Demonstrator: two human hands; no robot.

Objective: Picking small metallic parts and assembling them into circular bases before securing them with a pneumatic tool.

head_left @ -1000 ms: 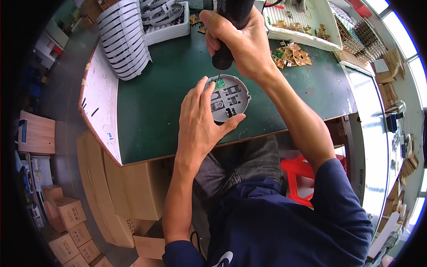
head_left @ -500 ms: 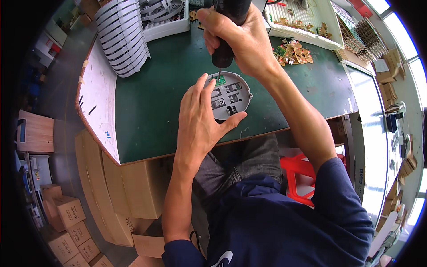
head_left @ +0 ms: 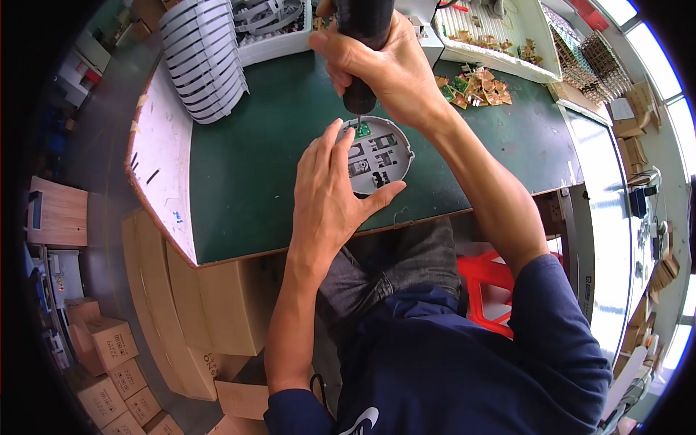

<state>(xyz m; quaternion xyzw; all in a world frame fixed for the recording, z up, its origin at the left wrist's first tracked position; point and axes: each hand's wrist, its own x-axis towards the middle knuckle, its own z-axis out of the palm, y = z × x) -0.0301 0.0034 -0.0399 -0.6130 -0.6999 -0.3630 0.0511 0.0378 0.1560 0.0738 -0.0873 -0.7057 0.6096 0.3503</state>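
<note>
A round grey plastic housing point(head_left: 396, 165) with several rectangular cut-outs lies on the green table. At its far edge sits a small green circuit board point(head_left: 363, 131). My left hand point(head_left: 324, 187) rests along the housing's left side, thumb and fingers spread around its rim, steadying it. In my right hand point(head_left: 391, 61) is a black electric screwdriver point(head_left: 360, 94), gripped upright with fingers wrapped round the body. Its thin bit reaches down to the circuit board; the contact point is too small to make out.
Nested grey curved plastic parts point(head_left: 205, 61) stand at the far left, beside a white bin point(head_left: 274, 47) of grey pieces. Loose small circuit boards point(head_left: 478, 87) lie beyond my right forearm, near a white foam tray point(head_left: 500, 58). A low white side board point(head_left: 161, 167) borders the table's left.
The screwdriver's body has shifted slightly left and down toward me with my right hand, its bit still over the circuit board. My left hand keeps its place on the housing.
</note>
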